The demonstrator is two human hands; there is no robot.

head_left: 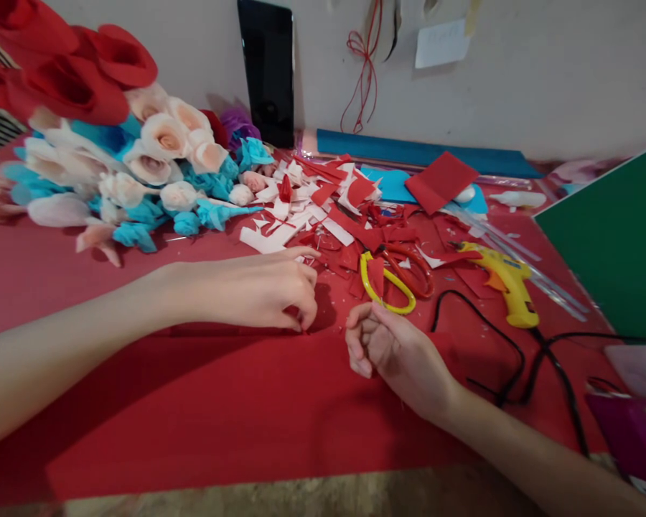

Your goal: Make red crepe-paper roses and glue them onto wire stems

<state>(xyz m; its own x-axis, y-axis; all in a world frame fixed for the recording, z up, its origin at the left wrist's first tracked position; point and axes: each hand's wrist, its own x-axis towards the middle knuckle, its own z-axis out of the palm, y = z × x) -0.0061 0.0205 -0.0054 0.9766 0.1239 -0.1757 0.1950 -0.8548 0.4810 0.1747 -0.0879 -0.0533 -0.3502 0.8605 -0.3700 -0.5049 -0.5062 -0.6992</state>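
My left hand (269, 291) is closed in a pinch, fingertips pressed down at the far edge of a wide red sheet (258, 395), which looks like paper. My right hand (395, 352) hovers over the sheet's right part, palm turned inward. Its fingers are loosely curled and somewhat apart, with nothing visible in them. Just beyond it lie scissors with one yellow and one red handle loop (388, 281), their blades buried among red and white scraps (323, 208). A yellow glue gun (503, 280) rests farther right, its black cable trailing toward me.
Handmade white, blue and peach flowers (164, 140) and big red ones (75, 72) crowd the left back. A dark phone (269, 72) leans on the wall. Clear glue sticks (549, 276), a green board (614, 244) and a purple object (629, 431) occupy the right.
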